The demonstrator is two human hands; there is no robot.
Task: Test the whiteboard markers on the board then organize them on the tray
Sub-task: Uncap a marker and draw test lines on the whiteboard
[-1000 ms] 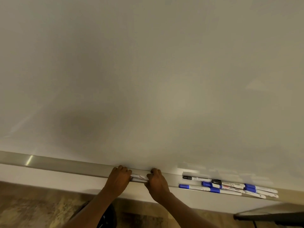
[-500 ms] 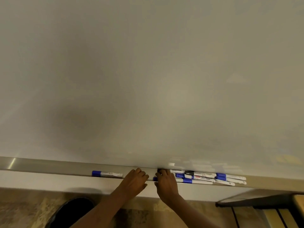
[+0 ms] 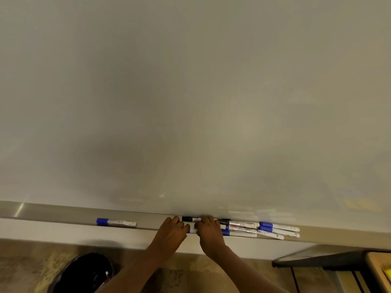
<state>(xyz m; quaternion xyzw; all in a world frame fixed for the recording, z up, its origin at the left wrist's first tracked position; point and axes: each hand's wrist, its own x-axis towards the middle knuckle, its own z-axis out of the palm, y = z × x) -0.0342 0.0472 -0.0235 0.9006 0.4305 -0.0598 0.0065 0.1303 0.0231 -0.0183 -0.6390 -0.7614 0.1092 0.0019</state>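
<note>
A blank whiteboard (image 3: 190, 102) fills most of the view, with a metal tray (image 3: 63, 214) along its bottom edge. One blue-capped marker (image 3: 116, 222) lies alone on the tray at the left. Several markers, blue-capped and black-capped, lie bunched (image 3: 260, 228) at the right. My left hand (image 3: 172, 231) and right hand (image 3: 209, 229) rest side by side on the tray, both closed around a white blue-capped marker (image 3: 193, 230) between them. A black-capped marker (image 3: 190, 219) lies just behind my fingers.
Below the tray is a white wall strip and patterned floor. A dark round bin (image 3: 84, 273) stands at the lower left. A dark table edge (image 3: 330, 260) and a wooden piece with yellow items (image 3: 380, 271) sit at the lower right.
The view shifted so the marker bunch sits nearer my hands. A lone blue-capped marker now lies on the tray to the left, and my hands moved right to another marker.
</note>
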